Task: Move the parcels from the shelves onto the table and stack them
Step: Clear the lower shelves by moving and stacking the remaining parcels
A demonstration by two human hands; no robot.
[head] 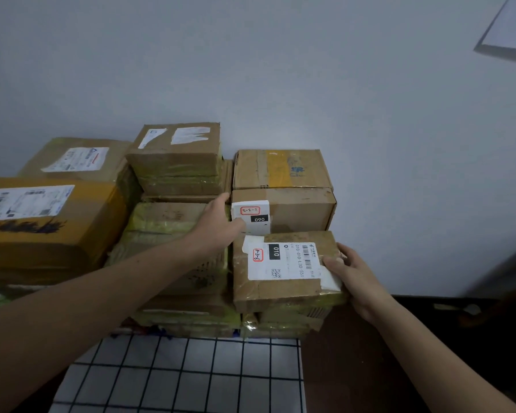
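Note:
Several brown cardboard parcels stand stacked against the wall on a table with a white, black-gridded cloth [191, 374]. At the front right lies a flat parcel with a white "010" label [280, 272], on top of lower parcels. My right hand [349, 272] grips its right edge, thumb on the label. My left hand [221, 225] reaches to its far left corner, with the thumb against the "060" label of the box behind [298, 210]. The left fingers are partly hidden between parcels.
A yellow-taped box [280, 169] tops the right rear stack. A taller stack [176, 156] stands in the middle, with large parcels [45, 216] at the left. The wall [280, 70] rises right behind. Dark floor [355, 368] shows past the table's right edge.

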